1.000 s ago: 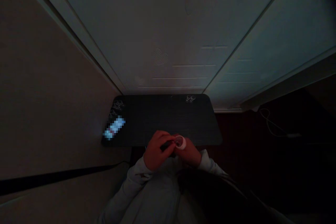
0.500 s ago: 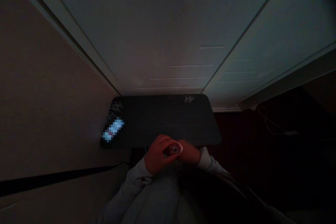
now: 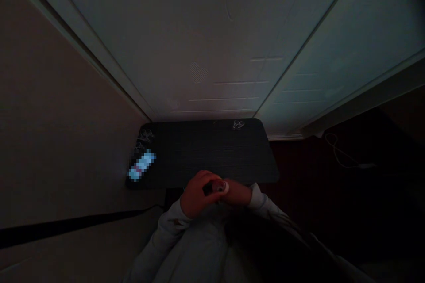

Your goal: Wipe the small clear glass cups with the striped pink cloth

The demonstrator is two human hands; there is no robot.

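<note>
From where I stand it is very dim, but both hands meet low in the middle of the frame, at the near edge of the dark table (image 3: pixel 199 150). The left hand (image 3: pixel 195 196) reaches up from the lower left, its back arched, the thumb below and the fingers above with a dark gap between; their tips are clamped on a small round clear cup (image 3: pixel 218 185). The right hand (image 3: pixel 239 192) comes in from the right, back upward, wrist nearly level, against the cup's pale rim (image 3: pixel 227 187). Its fingertips are hidden, so I can't tell how they close. The cup sits between the hands, its round end tipped up; which way its long axis runs is too dark to tell.
</note>
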